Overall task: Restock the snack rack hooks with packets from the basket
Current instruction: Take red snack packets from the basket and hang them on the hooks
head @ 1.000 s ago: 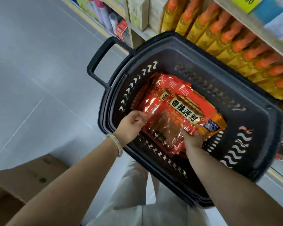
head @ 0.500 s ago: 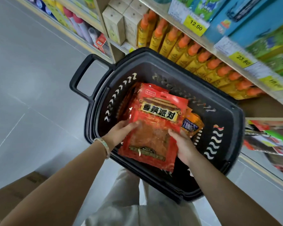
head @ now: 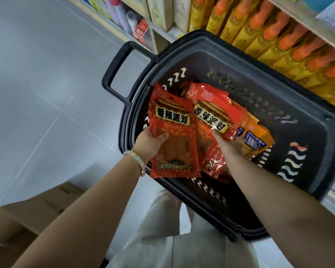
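Observation:
A black plastic basket (head: 307,144) stands on the floor against the shelving, with several red snack packets (head: 217,113) and an orange packet (head: 257,138) inside. My left hand (head: 150,144) grips one red packet (head: 172,140) by its left side and holds it upright over the basket's near left wall. My right hand (head: 228,144) reaches into the pile and holds a second red packet from below, thumb on its front. The snack rack hooks are out of view.
Shelves of yellow bottles with orange caps (head: 275,33) run along the top right, close behind the basket. Boxed goods (head: 159,10) stand further left on the shelf. A cardboard box (head: 37,207) lies on the grey tiled floor at lower left. My pale trousers (head: 172,238) show below.
My left hand has taken one red packet and drawn it left, away from the pile. My right hand has shifted onto another packet in the basket. The camera tilted down, closer.

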`<state>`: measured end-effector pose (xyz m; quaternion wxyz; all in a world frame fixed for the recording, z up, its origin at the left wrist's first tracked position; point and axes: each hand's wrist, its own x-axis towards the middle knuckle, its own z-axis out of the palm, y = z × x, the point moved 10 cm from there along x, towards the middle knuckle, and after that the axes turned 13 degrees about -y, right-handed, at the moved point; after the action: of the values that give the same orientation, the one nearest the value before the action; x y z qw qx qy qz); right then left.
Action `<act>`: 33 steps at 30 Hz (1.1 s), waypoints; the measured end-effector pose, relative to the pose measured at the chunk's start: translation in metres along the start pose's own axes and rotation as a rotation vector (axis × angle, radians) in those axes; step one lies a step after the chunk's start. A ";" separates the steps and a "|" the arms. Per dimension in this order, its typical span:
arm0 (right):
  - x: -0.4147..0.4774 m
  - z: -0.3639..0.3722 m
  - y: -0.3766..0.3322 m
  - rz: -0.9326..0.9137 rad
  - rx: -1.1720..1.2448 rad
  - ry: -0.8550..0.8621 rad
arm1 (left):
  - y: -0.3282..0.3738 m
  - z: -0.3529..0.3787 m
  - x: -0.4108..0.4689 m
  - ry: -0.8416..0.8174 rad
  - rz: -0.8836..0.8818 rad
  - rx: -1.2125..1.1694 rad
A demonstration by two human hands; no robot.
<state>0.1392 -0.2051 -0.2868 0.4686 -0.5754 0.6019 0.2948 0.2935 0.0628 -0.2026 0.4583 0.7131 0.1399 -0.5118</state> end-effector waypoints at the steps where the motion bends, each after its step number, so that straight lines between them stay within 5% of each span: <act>1: 0.002 0.003 0.000 0.001 -0.010 -0.002 | 0.000 0.000 0.001 0.004 0.002 0.012; 7: 0.001 -0.001 0.010 -0.140 0.098 0.090 | 0.002 0.000 0.002 0.019 0.016 0.107; 19: -0.058 -0.050 0.036 -0.266 0.324 0.107 | 0.004 0.022 -0.048 0.018 0.032 -0.062; 22: -0.095 -0.066 0.035 -0.403 0.201 0.121 | 0.008 0.038 -0.072 -0.016 0.054 -0.051; 26: -0.161 -0.092 0.038 -0.624 -0.113 0.254 | 0.024 0.054 -0.107 -0.040 0.134 0.045; 33: -0.254 -0.181 0.092 -0.901 0.289 0.420 | 0.073 0.115 -0.191 -0.079 0.496 0.085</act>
<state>-0.0169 -0.2464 -0.0041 0.4930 -0.7536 0.4101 -0.1443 0.1894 -0.0169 -0.0084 0.5445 0.7237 -0.0791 -0.4167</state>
